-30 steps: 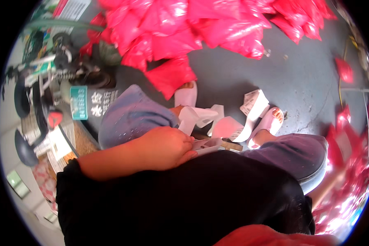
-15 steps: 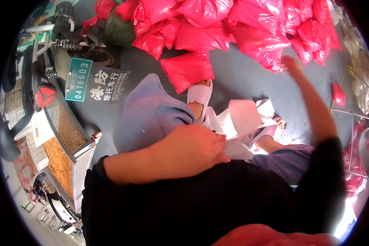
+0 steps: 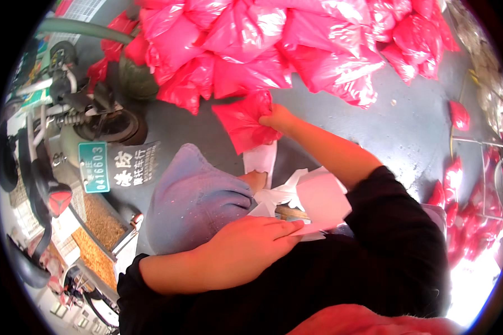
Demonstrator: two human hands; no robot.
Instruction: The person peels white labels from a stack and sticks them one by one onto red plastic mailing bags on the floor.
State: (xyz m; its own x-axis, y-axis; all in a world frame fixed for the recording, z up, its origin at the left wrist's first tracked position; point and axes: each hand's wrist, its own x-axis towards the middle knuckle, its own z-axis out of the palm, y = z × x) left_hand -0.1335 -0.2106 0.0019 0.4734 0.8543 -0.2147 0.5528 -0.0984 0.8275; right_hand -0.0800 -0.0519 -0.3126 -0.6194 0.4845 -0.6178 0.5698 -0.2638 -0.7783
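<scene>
My right hand (image 3: 278, 119) reaches across to the left and grips the right side of a small pink-red plastic bag (image 3: 240, 123). The bag is tilted above my foot, just in front of the large bag pile. Over my lap, my left hand (image 3: 257, 243) has its fingers together against the lower edge of pale paper pieces (image 3: 320, 201). Its thumb and whatever lies beneath the fingers are hidden. A small brownish strip (image 3: 292, 213) shows between the paper pieces.
Stacked pink-red bags (image 3: 246, 50) fill the far side, with a green melon (image 3: 137, 78) at their left. A motorcycle (image 3: 44, 128) and a mesh-sided container of orange-brown material (image 3: 95, 251) stand left. More red bags (image 3: 469, 223) lie right, near clear plastic (image 3: 489, 78).
My right hand has swung left from beside the pile's right part and now grips the small bag, which has lifted and crumpled. The view has shifted; my left hand stays at the paper.
</scene>
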